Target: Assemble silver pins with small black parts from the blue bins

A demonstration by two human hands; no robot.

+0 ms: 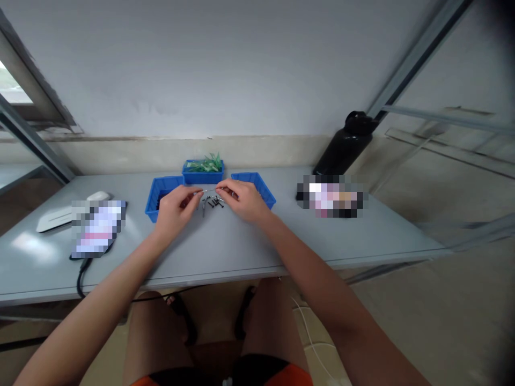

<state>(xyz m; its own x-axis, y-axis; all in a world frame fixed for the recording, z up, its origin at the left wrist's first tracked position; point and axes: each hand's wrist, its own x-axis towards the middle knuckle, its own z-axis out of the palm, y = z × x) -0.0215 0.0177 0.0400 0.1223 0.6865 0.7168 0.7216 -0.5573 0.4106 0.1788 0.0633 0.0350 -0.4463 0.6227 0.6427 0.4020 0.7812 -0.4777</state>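
Above the middle of the grey table, my left hand (177, 206) and my right hand (243, 198) face each other with fingertips pinched. Between them runs a thin, light, metallic-looking piece (208, 190); its exact kind is too small to make out. Several small dark screws (217, 202) lie in a loose pile on the tabletop just below my fingers, along with a few silvery bits. Behind my left hand stands a blue bin (151, 201) with dark contents, partly covered by the hand. Another blue bin (263, 190) is partly hidden by my right hand.
A third blue bin (203, 177) holds green strips (207, 162) near the wall. A black bottle (344, 145) and a blurred-out object (332, 197) are at right. To the left lie a blurred phone-like device (98, 230) with a cable (79, 279) and a white case (98, 196).
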